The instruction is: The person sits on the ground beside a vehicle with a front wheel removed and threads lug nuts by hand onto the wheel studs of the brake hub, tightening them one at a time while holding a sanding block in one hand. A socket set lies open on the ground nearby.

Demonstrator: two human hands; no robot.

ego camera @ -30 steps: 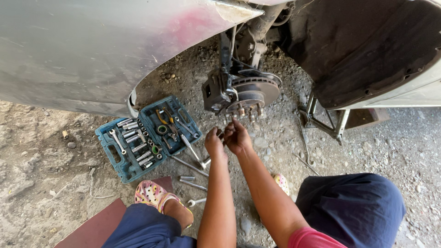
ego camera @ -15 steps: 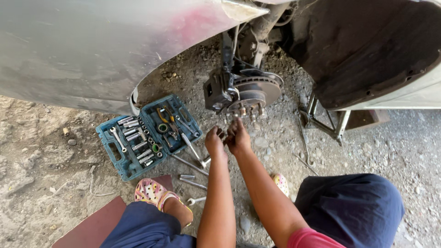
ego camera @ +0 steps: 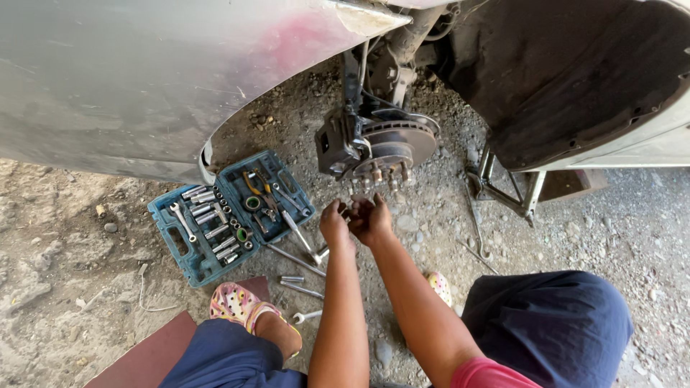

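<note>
My left hand (ego camera: 334,225) and my right hand (ego camera: 372,220) meet just below the wheel hub, fingers curled toward each other around a small dark part (ego camera: 348,213) that is mostly hidden. Above them hangs the bare brake disc (ego camera: 399,136) with its wheel studs (ego camera: 375,174) and the dark caliper (ego camera: 336,144) on its left. Both forearms reach forward from between my knees. A ratchet handle (ego camera: 300,236) lies on the gravel just left of my left hand.
An open blue socket set case (ego camera: 180,248) lies to the left under the grey car body (ego camera: 144,72). Loose extension bars (ego camera: 295,260) and a wrench (ego camera: 307,315) lie near my sandalled foot (ego camera: 237,303). A jack stand (ego camera: 507,190) holds the car at right.
</note>
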